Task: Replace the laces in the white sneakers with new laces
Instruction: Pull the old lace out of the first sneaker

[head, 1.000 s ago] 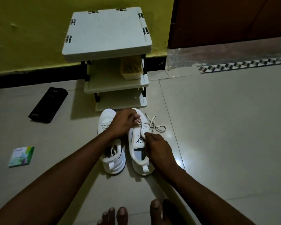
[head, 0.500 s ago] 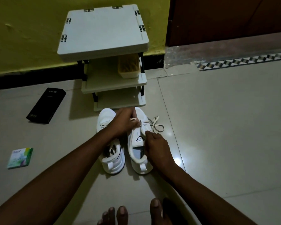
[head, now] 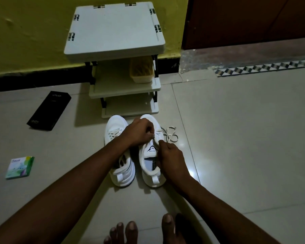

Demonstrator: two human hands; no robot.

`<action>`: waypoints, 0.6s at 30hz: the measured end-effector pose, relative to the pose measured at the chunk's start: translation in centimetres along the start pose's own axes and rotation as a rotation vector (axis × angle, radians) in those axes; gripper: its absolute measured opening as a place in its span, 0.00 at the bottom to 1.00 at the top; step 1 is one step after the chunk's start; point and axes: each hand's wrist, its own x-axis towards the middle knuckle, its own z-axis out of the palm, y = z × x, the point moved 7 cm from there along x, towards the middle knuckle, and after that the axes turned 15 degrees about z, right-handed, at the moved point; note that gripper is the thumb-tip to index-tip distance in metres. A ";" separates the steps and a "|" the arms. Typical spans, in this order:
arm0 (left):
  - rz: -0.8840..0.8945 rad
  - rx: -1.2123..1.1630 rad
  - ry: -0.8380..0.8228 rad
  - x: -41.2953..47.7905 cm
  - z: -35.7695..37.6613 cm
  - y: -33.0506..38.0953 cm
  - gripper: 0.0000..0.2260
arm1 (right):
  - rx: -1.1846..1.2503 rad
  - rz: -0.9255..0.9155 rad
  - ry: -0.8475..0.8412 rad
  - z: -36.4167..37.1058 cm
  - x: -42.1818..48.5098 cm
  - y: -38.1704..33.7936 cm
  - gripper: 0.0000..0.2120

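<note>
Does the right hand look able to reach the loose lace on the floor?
Likely yes: the loose lace lies just beyond the right hand, which grips the right sneaker; only bare floor between.

A home entryway: tiled floor [head: 236, 138], small shoe rack [head: 123, 88] against a yellow wall [head: 28, 36], wooden door [head: 250, 20].

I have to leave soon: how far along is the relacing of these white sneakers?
Nothing looks finished. In hand: the left hand pinches the lace at the eyelets of the right sneaker while the right hand grips that shoe's edge. The lace's ends trail on the floor, and old or new I cannot tell. Left: this shoe, then the left sneaker, whose lacing looks untouched.
</note>
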 end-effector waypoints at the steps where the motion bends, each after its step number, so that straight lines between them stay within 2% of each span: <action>1: -0.022 -0.017 0.015 -0.2 0.0 -0.2 0.04 | 0.002 -0.004 0.005 0.0 0.1 0.0 0.17; 5: -0.090 -0.046 0.091 -0.8 -0.2 -0.1 0.05 | 0.001 -0.010 -0.007 0.1 0.1 -0.1 0.16; 12: 0.005 0.134 0.031 -0.4 0.4 0.7 0.03 | 0.020 0.015 0.004 -0.3 -0.1 -0.1 0.16; 18: 0.008 -0.015 0.068 -0.4 0.4 0.2 0.04 | 0.026 0.050 -0.008 -0.1 0.0 0.2 0.18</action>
